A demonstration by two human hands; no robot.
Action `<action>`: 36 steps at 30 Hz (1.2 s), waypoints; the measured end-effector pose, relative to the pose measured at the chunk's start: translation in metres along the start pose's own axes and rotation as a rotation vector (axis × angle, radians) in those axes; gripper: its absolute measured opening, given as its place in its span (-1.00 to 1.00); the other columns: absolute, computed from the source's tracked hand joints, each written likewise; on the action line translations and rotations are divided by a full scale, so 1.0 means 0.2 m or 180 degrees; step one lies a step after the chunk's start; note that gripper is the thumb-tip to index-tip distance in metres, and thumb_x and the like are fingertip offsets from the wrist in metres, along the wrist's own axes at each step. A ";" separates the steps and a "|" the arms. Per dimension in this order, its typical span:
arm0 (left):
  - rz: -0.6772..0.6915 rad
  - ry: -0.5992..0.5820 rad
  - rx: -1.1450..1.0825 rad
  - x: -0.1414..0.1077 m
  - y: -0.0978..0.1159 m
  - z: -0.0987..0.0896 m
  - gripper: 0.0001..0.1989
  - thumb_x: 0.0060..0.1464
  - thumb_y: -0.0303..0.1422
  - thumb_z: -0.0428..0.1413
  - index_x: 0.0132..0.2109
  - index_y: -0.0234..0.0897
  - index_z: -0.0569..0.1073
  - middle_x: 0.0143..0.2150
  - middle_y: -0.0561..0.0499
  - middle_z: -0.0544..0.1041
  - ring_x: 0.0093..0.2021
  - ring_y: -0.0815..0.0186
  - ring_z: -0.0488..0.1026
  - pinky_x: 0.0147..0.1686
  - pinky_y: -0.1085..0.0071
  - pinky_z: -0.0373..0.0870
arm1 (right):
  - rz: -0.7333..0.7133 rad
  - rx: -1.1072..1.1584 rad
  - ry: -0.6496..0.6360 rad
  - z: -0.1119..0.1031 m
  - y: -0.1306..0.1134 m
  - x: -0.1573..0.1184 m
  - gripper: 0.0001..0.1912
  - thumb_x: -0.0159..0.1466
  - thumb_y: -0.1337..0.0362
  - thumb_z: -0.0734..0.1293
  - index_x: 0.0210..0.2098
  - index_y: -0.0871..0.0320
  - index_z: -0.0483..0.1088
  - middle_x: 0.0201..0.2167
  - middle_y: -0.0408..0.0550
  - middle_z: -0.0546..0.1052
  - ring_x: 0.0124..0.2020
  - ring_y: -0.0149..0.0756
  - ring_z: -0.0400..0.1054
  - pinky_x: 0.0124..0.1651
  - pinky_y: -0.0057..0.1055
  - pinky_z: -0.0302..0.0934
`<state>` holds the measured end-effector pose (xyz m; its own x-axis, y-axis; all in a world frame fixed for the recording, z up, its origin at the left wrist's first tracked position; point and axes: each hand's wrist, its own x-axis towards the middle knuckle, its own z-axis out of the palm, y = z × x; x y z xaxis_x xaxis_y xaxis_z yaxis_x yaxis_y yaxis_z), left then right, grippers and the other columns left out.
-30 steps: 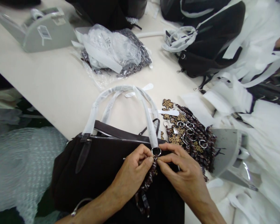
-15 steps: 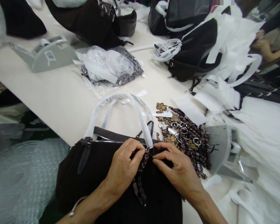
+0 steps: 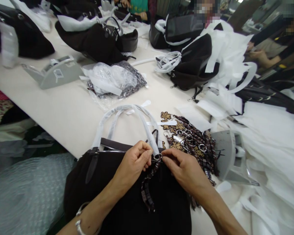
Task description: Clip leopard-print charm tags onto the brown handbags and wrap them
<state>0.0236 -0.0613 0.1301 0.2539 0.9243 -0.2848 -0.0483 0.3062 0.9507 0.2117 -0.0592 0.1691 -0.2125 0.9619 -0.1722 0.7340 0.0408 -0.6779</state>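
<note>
A black bag (image 3: 107, 182) with white-wrapped handles (image 3: 101, 127) lies in front of me. At the base of its right handle hangs a dark braided strap (image 3: 147, 189) with a silver ring (image 3: 158, 157). Just left of the ring, my left hand (image 3: 136, 158) is closed, thumb against the fingers; what it pinches is too small to name. My right hand (image 3: 181, 164) is closed at the ring's right side, its fingertips by a thin thread or cord I cannot make out clearly. Right of the handles lies a pile of braided straps with leopard-print tags (image 3: 178, 127).
Grey tape dispensers stand at the left (image 3: 61, 73) and right (image 3: 227, 156). A plastic-wrapped packet (image 3: 115, 78), more black bags (image 3: 196, 62) and white paper (image 3: 271, 130) lie around. Bubble wrap (image 3: 26, 195) is at lower left; other people are across the table.
The view has shifted, showing more of the far side. My left hand has moved slightly off the ring, which now shows between my hands.
</note>
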 end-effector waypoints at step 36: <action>0.0593 -0.0159 0.4091 0.04 0.02 0.05 -0.79 0.30 -0.37 -0.12 -0.20 -0.26 0.40 -0.25 -0.05 0.50 -0.26 0.22 0.48 -0.30 0.38 0.31 | -0.0194 -0.0358 -0.0022 0.09 0.07 0.10 -0.85 0.21 0.29 0.34 -0.38 0.05 0.58 -0.35 -0.08 0.57 -0.31 -0.28 0.43 -0.16 -0.36 0.26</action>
<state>0.0346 -0.0543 0.1337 0.3804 0.9112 -0.1583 0.8614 -0.2869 0.4191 0.2054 -0.0452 0.1438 -0.2632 0.9548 -0.1383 0.7872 0.1296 -0.6030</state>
